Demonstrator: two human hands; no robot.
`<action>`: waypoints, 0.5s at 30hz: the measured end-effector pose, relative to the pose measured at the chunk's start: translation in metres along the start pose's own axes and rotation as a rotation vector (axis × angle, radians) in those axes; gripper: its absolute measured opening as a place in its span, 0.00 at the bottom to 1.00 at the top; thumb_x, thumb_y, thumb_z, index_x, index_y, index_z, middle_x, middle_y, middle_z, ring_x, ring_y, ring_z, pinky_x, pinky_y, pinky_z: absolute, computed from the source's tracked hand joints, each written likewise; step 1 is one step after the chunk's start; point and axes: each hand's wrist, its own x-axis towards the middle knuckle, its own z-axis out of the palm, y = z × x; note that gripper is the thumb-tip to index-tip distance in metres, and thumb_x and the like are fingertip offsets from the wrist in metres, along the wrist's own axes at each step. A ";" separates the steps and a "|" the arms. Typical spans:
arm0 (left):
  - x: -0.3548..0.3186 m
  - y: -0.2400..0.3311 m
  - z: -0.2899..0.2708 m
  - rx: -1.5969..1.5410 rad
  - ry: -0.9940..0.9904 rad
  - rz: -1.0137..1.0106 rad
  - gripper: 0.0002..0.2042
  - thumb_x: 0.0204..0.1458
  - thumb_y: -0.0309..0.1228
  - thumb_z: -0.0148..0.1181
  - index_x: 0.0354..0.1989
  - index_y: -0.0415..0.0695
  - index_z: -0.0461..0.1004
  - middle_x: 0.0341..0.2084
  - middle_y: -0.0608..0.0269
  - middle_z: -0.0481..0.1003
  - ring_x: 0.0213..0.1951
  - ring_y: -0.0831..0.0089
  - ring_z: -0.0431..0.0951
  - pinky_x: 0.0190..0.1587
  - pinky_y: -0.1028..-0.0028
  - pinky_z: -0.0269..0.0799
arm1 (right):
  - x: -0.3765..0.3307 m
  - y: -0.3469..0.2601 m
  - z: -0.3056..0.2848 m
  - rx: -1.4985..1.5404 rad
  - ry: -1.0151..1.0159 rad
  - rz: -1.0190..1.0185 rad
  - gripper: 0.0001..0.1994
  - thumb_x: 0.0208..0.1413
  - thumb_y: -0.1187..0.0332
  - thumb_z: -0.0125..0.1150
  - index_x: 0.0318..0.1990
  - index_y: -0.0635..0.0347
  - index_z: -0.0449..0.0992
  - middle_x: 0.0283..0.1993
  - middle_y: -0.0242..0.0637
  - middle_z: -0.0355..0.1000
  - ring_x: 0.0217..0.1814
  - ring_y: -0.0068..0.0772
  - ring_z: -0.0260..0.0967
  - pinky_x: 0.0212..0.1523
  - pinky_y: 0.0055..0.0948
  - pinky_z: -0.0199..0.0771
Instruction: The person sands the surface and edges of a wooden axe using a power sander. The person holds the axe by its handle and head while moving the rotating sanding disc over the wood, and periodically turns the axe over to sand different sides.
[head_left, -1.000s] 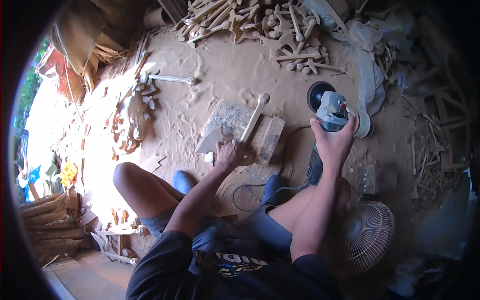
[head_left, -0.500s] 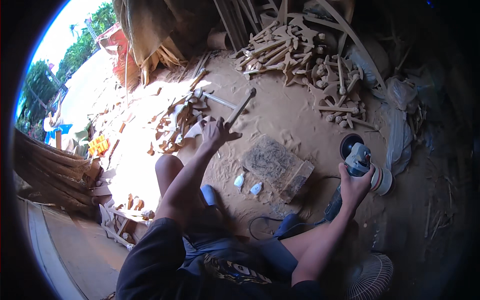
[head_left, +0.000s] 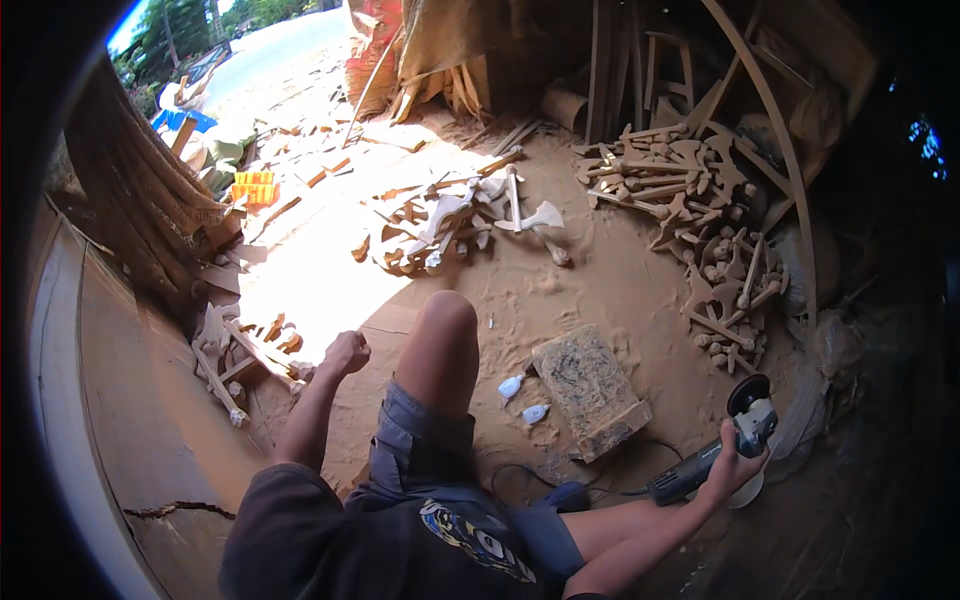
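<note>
My right hand (head_left: pixel 735 462) is wrapped round an angle grinder (head_left: pixel 695 472), its dark round disc (head_left: pixel 748 394) tilted up at the far end. A cord runs from the grinder's back end toward my leg. My left hand (head_left: pixel 348 353) is curled closed beside my raised knee, with nothing visible in it. The nearest things to it are several pale wooden pieces (head_left: pixel 240 350) heaped at the left. Farther off, an axe-shaped wooden piece (head_left: pixel 540 217) lies at the right edge of a middle pile of carved wooden pieces (head_left: pixel 437 220).
A dusty block (head_left: pixel 590 385) sits on the sandy floor, two small white bottles (head_left: pixel 511 387) (head_left: pixel 535 413) to its left. A large heap of wooden pieces (head_left: pixel 680 170) fills the far right. Brown sacking (head_left: pixel 140 180) hangs at the left. An orange crate (head_left: pixel 254 188) stands beyond it.
My left hand has let go of the wooden piece and drawn back to the left and nearer. My right hand still grips the grinder, now lower in view. The view has turned left.
</note>
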 end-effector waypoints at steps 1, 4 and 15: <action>-0.016 -0.033 0.010 0.022 -0.151 -0.137 0.14 0.52 0.34 0.58 0.40 0.40 0.86 0.42 0.38 0.83 0.49 0.47 0.84 0.54 0.55 0.80 | -0.002 -0.002 0.004 0.332 0.002 -0.034 0.30 0.52 0.62 0.79 0.55 0.76 0.76 0.51 0.48 0.78 0.50 0.40 0.79 0.52 0.39 0.79; -0.060 -0.085 0.025 -0.072 -0.205 -0.295 0.17 0.54 0.35 0.57 0.42 0.35 0.85 0.44 0.38 0.83 0.50 0.48 0.84 0.56 0.56 0.79 | -0.001 -0.019 -0.012 0.318 0.118 0.037 0.30 0.55 0.59 0.78 0.58 0.73 0.77 0.53 0.46 0.78 0.48 0.39 0.78 0.48 0.34 0.80; -0.049 -0.266 0.042 -0.538 0.235 -0.871 0.26 0.57 0.43 0.60 0.57 0.33 0.73 0.56 0.34 0.77 0.61 0.45 0.77 0.64 0.58 0.74 | -0.030 0.012 0.012 0.653 -0.102 0.347 0.22 0.61 0.49 0.69 0.48 0.59 0.75 0.38 0.37 0.75 0.39 0.34 0.76 0.39 0.33 0.80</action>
